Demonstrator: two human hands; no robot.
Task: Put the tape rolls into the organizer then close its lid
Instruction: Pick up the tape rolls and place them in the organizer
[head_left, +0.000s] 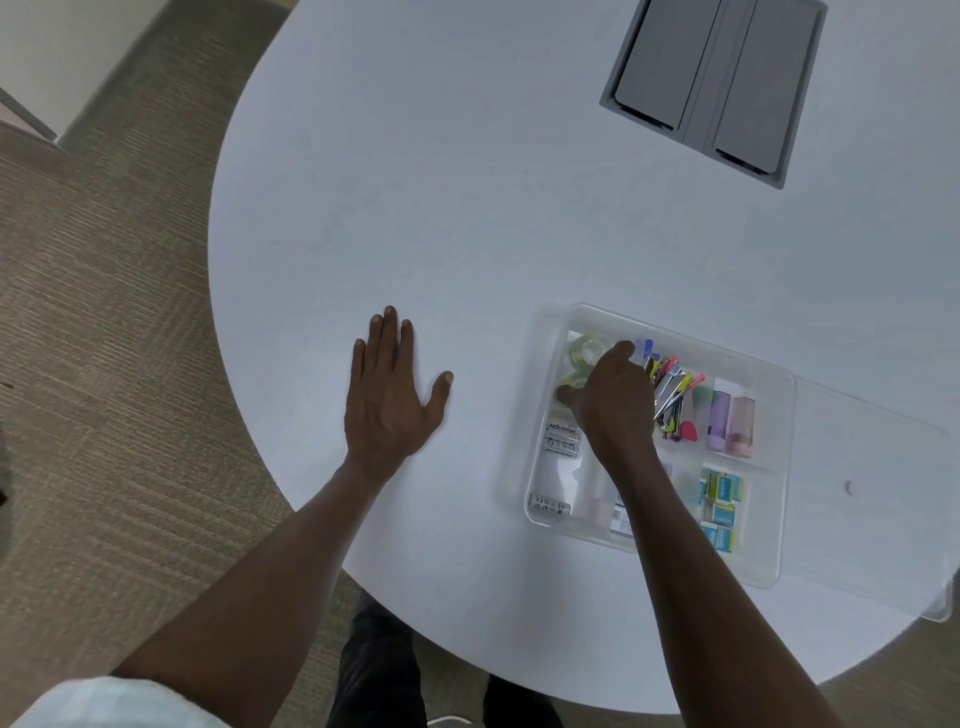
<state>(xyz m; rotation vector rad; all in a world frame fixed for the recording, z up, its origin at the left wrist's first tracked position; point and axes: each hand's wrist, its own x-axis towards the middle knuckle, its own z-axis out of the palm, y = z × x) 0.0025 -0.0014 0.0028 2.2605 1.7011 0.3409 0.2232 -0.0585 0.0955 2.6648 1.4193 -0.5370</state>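
Observation:
A clear plastic organizer (675, 335) with several compartments sits on the white table at the right. Its clear lid (872, 467) lies open and flat to the right of it. One greenish clear tape roll (588, 348) lies in the far-left compartment. A second tape roll (570, 382) lies just nearer in that compartment, partly under my right hand (613, 405), whose thumb and fingers curl around it. My left hand (389, 395) rests flat on the table left of the organizer, with its fingers spread and nothing in it.
Other compartments hold batteries (563, 439), coloured clips and pins (672, 389), two small pastel containers (730, 421) and teal boxes (722, 504). A grey cable hatch (717, 78) is set in the table's far side. The table edge curves near my body, with carpet at left.

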